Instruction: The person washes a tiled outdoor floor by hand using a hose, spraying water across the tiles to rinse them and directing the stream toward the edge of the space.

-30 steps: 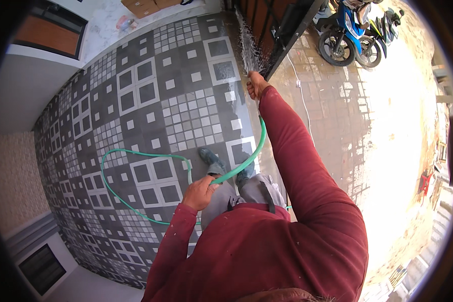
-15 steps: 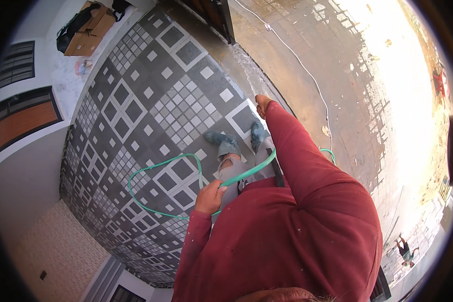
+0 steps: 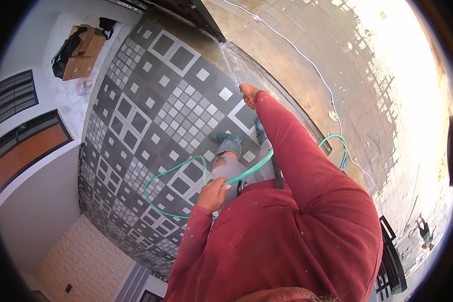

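Note:
A green garden hose [image 3: 254, 171] runs through my left hand [image 3: 213, 195], which is closed around it at waist height. From there the hose goes up behind my right forearm, and another length loops over the patterned tiles at my left. My right hand [image 3: 249, 95] is stretched far forward with its fingers closed. Water [image 3: 230, 63] sprays away from it toward the edge of the tiled floor, so the hose's end appears to be in its grip, though sleeve and fingers hide it. Below are my wet rubber boots [image 3: 227, 139].
Grey and white tiles [image 3: 173, 121] cover the ground at left. A dark gate [image 3: 206, 20] stands ahead by a drain channel. Wet paving [image 3: 307, 80] with a white cable [image 3: 307, 59] lies to the right. A cardboard box [image 3: 83, 55] sits far left; a person [image 3: 426, 232] is at far right.
My right arm has swung somewhat left with the spray. The view has turned, and more of the hose shows on the right. My left hand keeps its hold.

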Available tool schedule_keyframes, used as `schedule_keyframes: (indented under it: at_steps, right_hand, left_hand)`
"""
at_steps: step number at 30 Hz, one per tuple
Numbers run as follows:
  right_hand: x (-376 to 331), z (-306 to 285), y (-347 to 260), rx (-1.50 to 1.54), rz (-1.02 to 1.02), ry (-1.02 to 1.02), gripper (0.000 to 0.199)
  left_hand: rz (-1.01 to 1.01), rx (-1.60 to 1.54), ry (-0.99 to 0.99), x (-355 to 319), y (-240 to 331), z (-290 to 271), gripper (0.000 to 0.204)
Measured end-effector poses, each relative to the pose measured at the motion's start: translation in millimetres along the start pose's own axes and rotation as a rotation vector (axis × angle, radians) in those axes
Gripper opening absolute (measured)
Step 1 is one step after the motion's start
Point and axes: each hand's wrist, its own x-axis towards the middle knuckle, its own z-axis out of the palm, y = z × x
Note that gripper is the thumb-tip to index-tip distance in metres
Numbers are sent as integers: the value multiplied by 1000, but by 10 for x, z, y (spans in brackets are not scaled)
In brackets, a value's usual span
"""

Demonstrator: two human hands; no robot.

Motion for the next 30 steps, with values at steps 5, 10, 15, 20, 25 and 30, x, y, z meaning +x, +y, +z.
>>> schedule_keyframes:
  at_steps: [5, 10, 15, 20, 25, 30]
  right_hand:
    - [6, 378, -464, -4, 37, -35, 31]
    - [23, 876, -913, -113, 18, 24, 31]
    - [-56, 1380, -1479, -108, -12, 112, 30]
    - [-28, 1849, -2075, -147, -28, 126, 28]
    - [261, 2102, -2690, -140, -33, 84, 27]
    - [451, 2421, -3276, -132, -114, 94, 27]
  left_hand:
    - [-38, -58, 101, -91, -227, -195, 23]
    - [-18, -162, 182, -38, -481, -516, 24]
    - [3, -234, 233, 131, -804, -926, 25]
    - [19, -276, 273, 305, -1017, -1384, 24]
    - [-46, -304, 300, 519, -1080, -1816, 23]
    - [-135, -311, 416, 821, -999, -2101, 24]
